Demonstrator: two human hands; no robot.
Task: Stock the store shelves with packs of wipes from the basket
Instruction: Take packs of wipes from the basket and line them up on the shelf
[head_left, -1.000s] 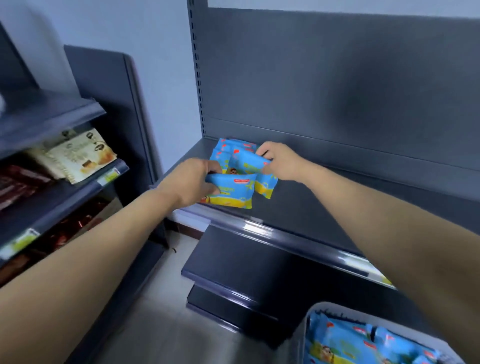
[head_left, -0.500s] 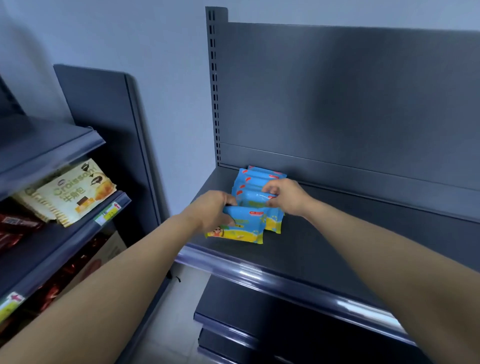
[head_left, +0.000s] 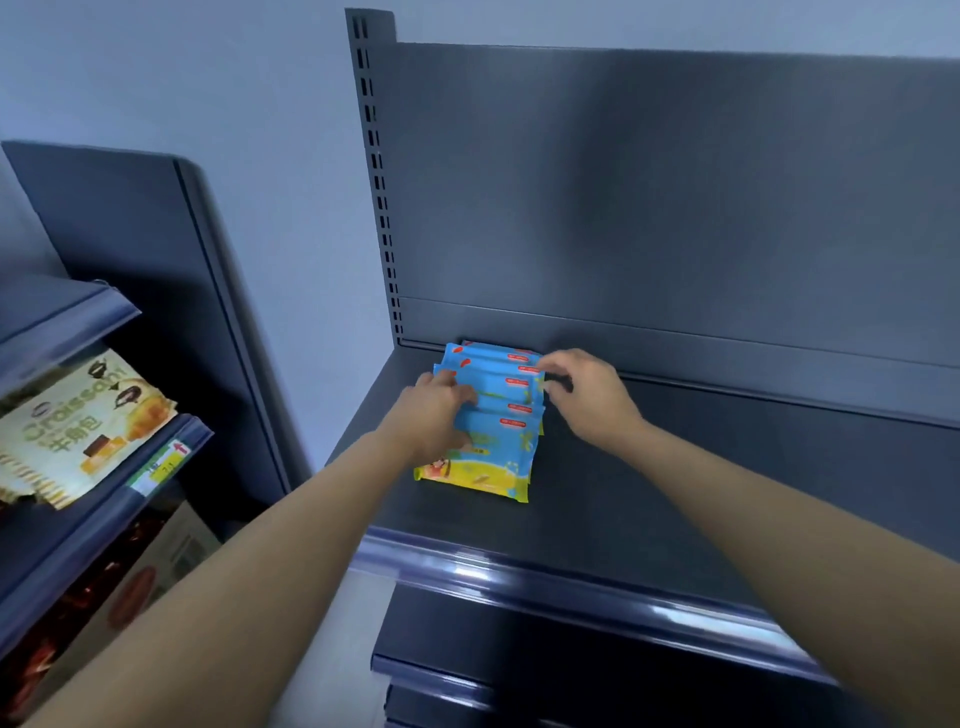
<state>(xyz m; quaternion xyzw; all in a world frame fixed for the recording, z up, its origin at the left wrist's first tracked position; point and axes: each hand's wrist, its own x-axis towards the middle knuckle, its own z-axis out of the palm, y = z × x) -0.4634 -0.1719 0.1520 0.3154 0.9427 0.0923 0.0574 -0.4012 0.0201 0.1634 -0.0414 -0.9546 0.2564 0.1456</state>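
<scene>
Blue and yellow plastic packs of wipes (head_left: 488, 415) sit in a leaning row at the back left of the dark metal shelf (head_left: 649, 509), and we have both hands on them. Our left hand (head_left: 434, 415) lies on the near left side of the row, its fingers (head_left: 457, 389) curled and pressed against the pack tops. Our right hand (head_left: 587, 395) sits at the far right end, fingers (head_left: 550, 371) bent and pinching the upper edges of the rear packs. We judge this hold squares the row from both sides, so the soft packs stay overlapped and do not fan out or slide.

Each pack's long axis runs left to right, between our 2 sets of fingers, with printed faces tilted up toward us. The row itself runs from just ahead of our left fingers back to the rear panel (head_left: 675, 234). At least 5 packs show; the basket is out of view.
</scene>
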